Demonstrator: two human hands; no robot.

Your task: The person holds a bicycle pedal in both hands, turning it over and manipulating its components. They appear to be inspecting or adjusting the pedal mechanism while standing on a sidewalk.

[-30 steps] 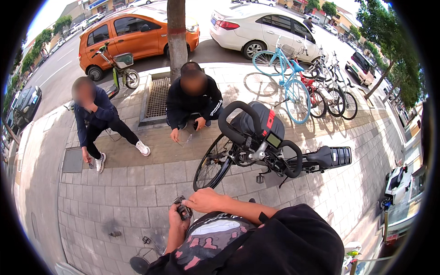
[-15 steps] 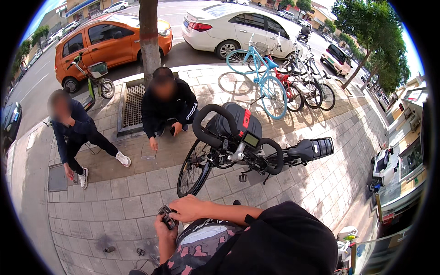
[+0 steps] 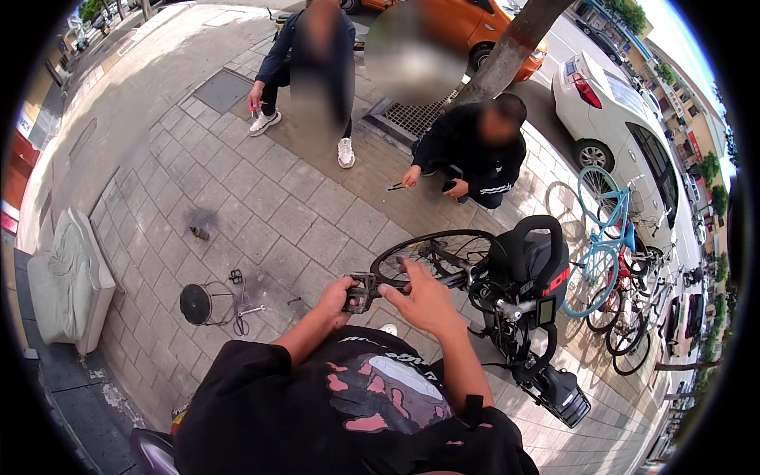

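Note:
My left hand [image 3: 339, 299] is shut on a black metal pedal [image 3: 360, 293], held in front of my torso. My right hand [image 3: 421, 299] is open, thumb by the pedal's right end and fingers apart, partly raised. Just beyond stands a black bicycle [image 3: 518, 269], its front wheel [image 3: 427, 245] behind my hands. On the paving to the left lie a round black part [image 3: 195, 303] with cord, a silver wrench [image 3: 252, 311], another small pedal [image 3: 235, 276] and a small dark container [image 3: 199, 233].
A squatting person [image 3: 471, 154] holds small objects; another person [image 3: 277, 75] sits at the back. A worn pale cushioned seat [image 3: 67, 285] is at left. A tree [image 3: 511, 51], orange car [image 3: 495, 24], white car [image 3: 594, 111] and several parked bicycles [image 3: 602, 277] line the kerb.
The view has swung left and down, bringing the cushioned seat into sight. My right hand has loosened from atop the pedal, fingers now spread upward; the pedal is turned more level.

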